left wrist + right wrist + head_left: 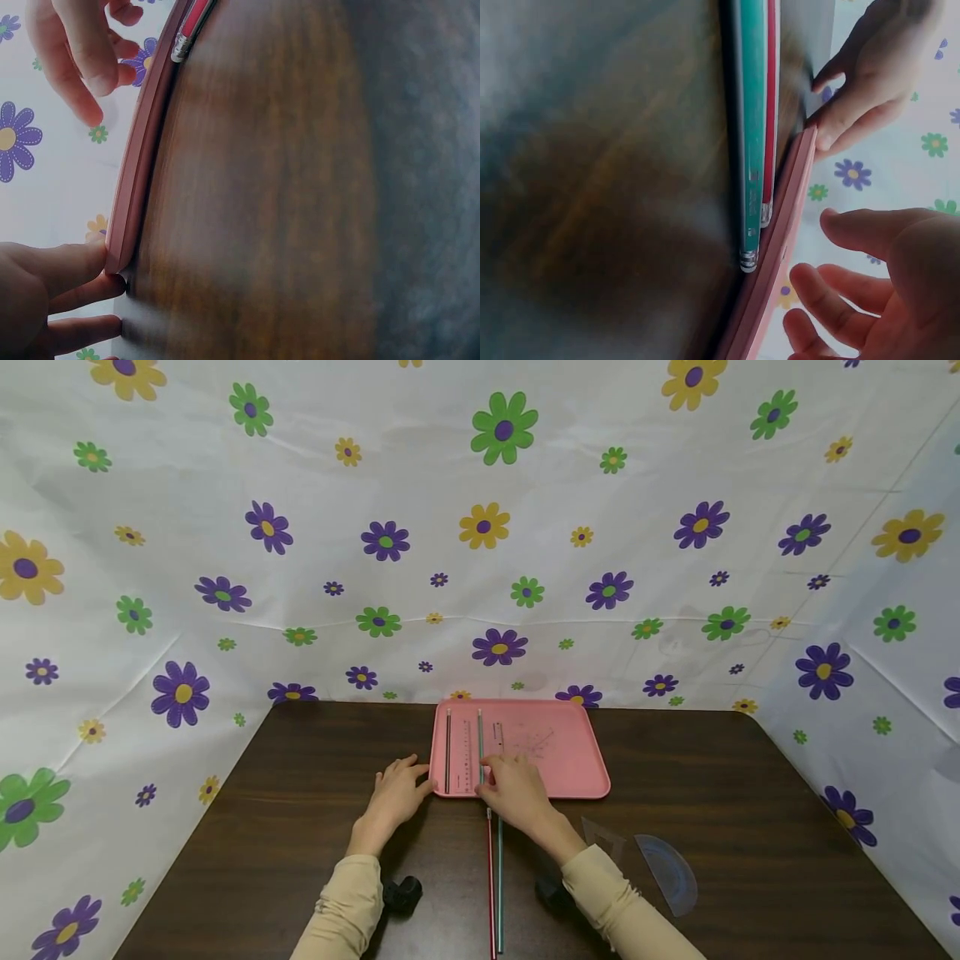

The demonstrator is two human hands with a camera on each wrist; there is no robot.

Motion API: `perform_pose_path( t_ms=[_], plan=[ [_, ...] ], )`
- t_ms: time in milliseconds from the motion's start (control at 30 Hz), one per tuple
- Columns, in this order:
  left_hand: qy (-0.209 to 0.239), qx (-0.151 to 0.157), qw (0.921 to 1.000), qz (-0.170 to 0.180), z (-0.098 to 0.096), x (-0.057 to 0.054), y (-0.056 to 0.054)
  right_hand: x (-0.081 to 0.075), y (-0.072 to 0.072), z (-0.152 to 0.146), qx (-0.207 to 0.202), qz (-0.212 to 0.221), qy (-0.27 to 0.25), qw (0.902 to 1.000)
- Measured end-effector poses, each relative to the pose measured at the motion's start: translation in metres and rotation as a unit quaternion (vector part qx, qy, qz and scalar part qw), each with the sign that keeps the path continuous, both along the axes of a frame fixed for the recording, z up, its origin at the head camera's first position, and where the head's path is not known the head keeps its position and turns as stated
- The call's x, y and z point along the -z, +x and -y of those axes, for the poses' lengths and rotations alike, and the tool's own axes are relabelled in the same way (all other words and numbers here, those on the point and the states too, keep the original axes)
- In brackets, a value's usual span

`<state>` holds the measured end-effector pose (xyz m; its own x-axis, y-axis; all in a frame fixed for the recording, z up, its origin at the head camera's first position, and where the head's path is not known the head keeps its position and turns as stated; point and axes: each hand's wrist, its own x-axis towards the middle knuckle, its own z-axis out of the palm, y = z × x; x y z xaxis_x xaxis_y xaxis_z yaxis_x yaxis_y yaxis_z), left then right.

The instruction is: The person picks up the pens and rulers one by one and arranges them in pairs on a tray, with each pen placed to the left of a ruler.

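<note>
A pink tray point(555, 768) lies at the back of the table. My left hand point(397, 792) touches its near left corner, fingers fairly straight; the left wrist view shows the thumb against the rim. My right hand point(516, 789) hovers over the near edge with loosely bent fingers, nothing between them in the right wrist view. Inside the tray lie a dark pencil point(447, 752), a clear ruler point(466, 756), a green pencil point(481, 739) and a narrow clear strip with markings point(498, 737), partly hidden by my right hand.
In front of the tray, a red pencil point(491, 885) and another green pencil point(500, 893) lie side by side, eraser ends toward it. A clear set square point(602, 838) and a clear protractor point(669, 872) lie to the right. A flowered sheet point(420, 660) hangs behind the table.
</note>
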<state>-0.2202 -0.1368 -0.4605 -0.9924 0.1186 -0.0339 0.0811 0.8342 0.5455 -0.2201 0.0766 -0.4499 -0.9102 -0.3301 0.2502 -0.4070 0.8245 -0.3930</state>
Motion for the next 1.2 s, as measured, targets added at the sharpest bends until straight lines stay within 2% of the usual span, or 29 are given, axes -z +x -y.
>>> perform_pose_path(
  t_ms=[200, 533, 700, 1200],
  plan=[
    [-0.002, 0.0, 1.0, 0.001, 0.0, 0.0, -0.001, -0.001, 0.01, 0.0, 0.002, 0.024, 0.009, 0.9997],
    [-0.005, 0.0, 1.0, 0.004, 0.001, -0.001, -0.002, -0.001, 0.025, -0.002, 0.011, 0.007, 0.04, 0.9991],
    [-0.006, 0.002, 1.0, 0.001, 0.001, 0.0, -0.003, -0.002, 0.035, -0.001, 0.013, 0.032, 0.057, 0.9978],
    [-0.007, 0.005, 1.0, 0.002, 0.001, 0.001, -0.003, -0.004, 0.06, 0.006, -0.01, 0.046, 0.123, 0.9913]
  ],
)
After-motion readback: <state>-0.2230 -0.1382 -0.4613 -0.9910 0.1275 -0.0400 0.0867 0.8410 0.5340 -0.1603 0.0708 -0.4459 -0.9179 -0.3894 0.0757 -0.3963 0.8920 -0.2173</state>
